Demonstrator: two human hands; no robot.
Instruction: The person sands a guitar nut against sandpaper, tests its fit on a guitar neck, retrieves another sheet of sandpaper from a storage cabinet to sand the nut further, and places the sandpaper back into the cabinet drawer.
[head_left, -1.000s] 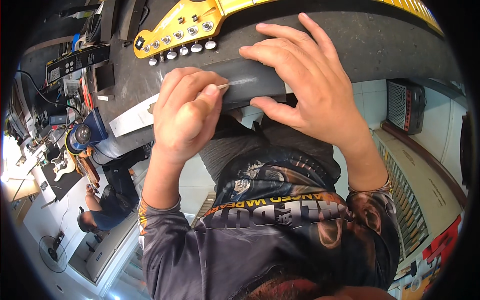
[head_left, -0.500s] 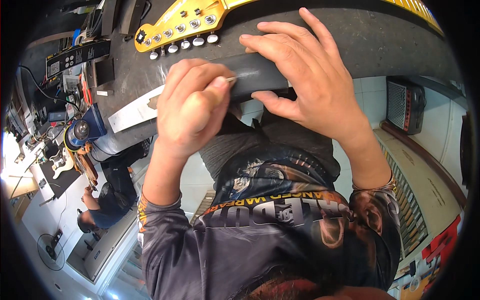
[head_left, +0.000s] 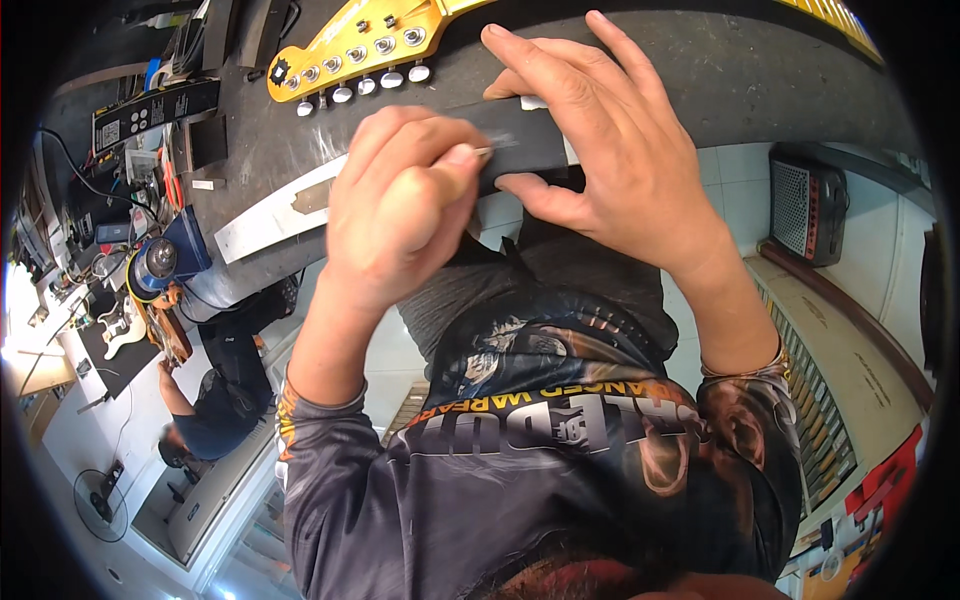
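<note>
"What are the hands doing?"

"The left hand (head_left: 400, 205) is closed in a pinch on a small pale piece (head_left: 484, 151). The right hand (head_left: 630, 160) is spread wide and grips nothing. Its thumb is at the near edge of the dark sheet (head_left: 537, 142); I can't tell how hard it presses."

"Where's the sheet?"

"Between the hands, at the near edge of the tabletop (head_left: 780, 112)."

"How do you rub well?"

"I'd go gently, with the piece level, and pin the sheet so it can't slip. Mind your fingertips!"

"What else is close?"

"A white strip (head_left: 265, 222) on the left, and a yellow guitar head (head_left: 340, 65) on the far side."
</note>
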